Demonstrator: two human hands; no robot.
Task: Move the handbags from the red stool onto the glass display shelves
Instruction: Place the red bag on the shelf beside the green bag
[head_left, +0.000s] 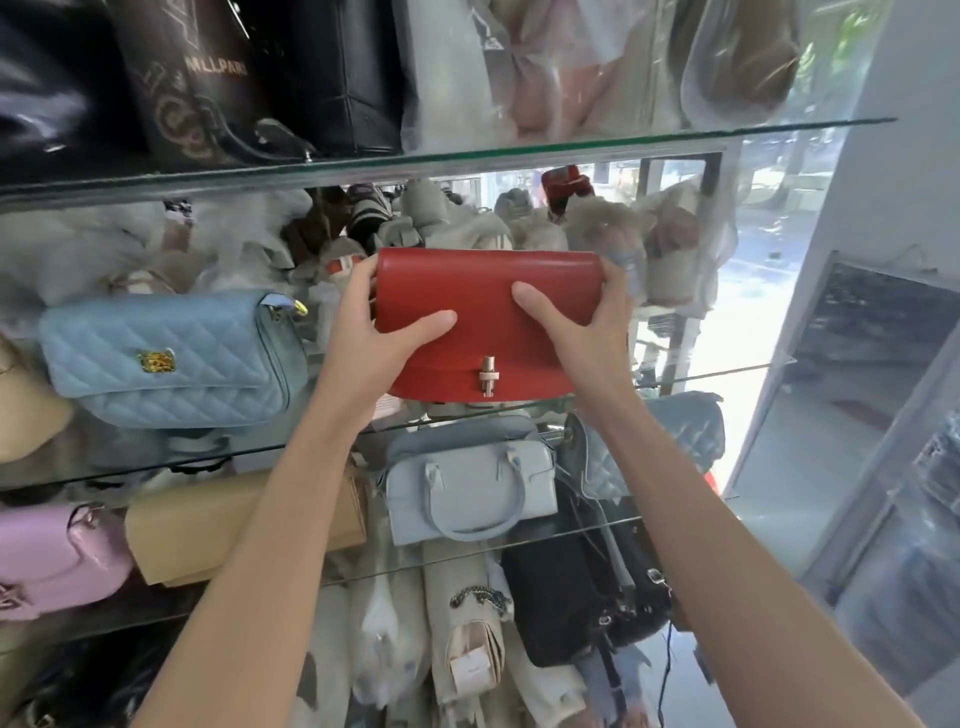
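Observation:
A red flap handbag (485, 291) with a metal turn clasp is held upright between both hands, just above the front of the middle glass shelf (727, 370). My left hand (371, 338) grips its left end, thumb across the front. My right hand (587, 325) grips its right end the same way. A light blue quilted handbag (171, 358) lies on the same shelf to the left. The red stool is out of view.
The glass shelf above (519, 150) carries dark bags and plastic-wrapped bags. The shelf below holds a pale blue top-handle bag (467, 491), a tan bag (208, 525), a pink bag (52, 561) and a blue quilted bag (660, 441). Wrapped bags crowd the back. A bright window stands at right.

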